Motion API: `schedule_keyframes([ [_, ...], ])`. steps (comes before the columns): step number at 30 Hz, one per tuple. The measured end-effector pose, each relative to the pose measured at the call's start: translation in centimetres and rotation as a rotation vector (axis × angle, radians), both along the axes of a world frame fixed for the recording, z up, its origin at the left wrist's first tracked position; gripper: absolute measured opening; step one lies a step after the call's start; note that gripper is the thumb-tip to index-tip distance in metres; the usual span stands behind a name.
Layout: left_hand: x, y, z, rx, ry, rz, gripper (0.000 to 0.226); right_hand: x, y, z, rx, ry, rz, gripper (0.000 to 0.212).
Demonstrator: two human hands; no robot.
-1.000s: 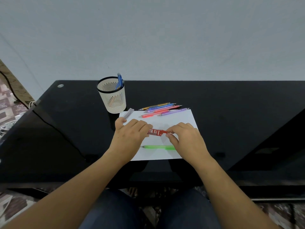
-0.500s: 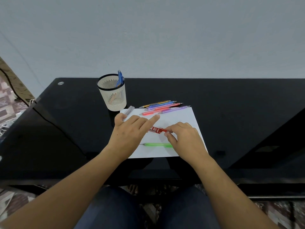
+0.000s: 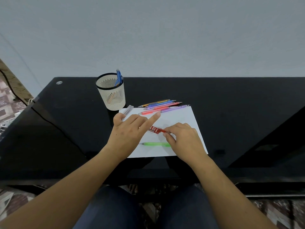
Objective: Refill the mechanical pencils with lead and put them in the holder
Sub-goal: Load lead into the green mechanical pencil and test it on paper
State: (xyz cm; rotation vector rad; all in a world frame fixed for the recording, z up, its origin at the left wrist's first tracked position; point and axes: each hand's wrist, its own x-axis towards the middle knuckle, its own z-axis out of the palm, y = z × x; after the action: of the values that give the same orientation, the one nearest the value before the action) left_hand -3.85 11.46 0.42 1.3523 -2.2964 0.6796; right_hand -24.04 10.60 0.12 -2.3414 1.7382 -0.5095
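**A:** Head view: how far along is the task?

**B:** Early, I'd say. One blue pencil (image 3: 118, 78) stands in the holder (image 3: 112, 95). A row of pencils (image 3: 163, 105) lies along the paper's (image 3: 179, 118) far edge. A green pencil (image 3: 153, 144) lies on the near part, its end hidden under the right hand (image 3: 184, 139).

**A:** And the hands?

**B:** The right hand pinches one end of the red lead case (image 3: 155, 129), which sits between the hands over the paper. The left hand (image 3: 130, 133) has its fingers stretched out, index pointing, over the case's other end. I see no grip there.

**A:** So what's left?

**B:** Probably opening the case, filling the green pencil, then the whole row.

**A:** Surface and room?

**B:** A glossy black desk (image 3: 231, 104) against a plain pale wall (image 3: 148, 38). A clear tube (image 3: 128, 109) lies beside the holder, and patterned floor shows at the sides.
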Motion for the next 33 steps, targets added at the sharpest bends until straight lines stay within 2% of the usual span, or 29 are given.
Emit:
schedule_keyframes([
  [3,0.22,-0.18,-0.13,-0.018,-0.027,-0.008,0.066,-0.07,0.14,0.08,0.003,-0.006,0.003,0.03],
  [4,0.27,-0.2,-0.21,-0.02,-0.026,-0.007,0.065,-0.09,0.19,0.07,0.003,-0.01,0.004,0.03],
  [9,-0.17,0.02,-0.28,-0.033,0.023,-0.005,0.091,-0.15,0.1,-0.03,-0.003,-0.02,-0.006,0.03],
  [12,-0.1,-0.03,-0.3,-0.045,0.014,-0.004,0.084,-0.23,0.11,-0.09,-0.006,-0.023,-0.009,0.03],
  [16,0.25,-0.29,-0.56,-0.047,-0.016,-0.022,0.059,-0.21,0.1,-0.12,-0.004,-0.014,-0.01,0.03],
  [22,0.02,-0.07,-0.47,-0.118,0.009,-0.035,0.073,-0.28,0.09,-0.07,0.002,-0.021,-0.017,0.031],
  [28,0.48,-0.48,-0.87,-0.139,-0.002,-0.055,0.048,-0.21,0.09,-0.01,-0.011,-0.041,-0.016,0.03],
  [33,-0.14,-0.05,-0.46,-0.15,0.027,-0.034,0.064,-0.3,0.12,0.09,-0.019,-0.051,-0.015,0.029],
])
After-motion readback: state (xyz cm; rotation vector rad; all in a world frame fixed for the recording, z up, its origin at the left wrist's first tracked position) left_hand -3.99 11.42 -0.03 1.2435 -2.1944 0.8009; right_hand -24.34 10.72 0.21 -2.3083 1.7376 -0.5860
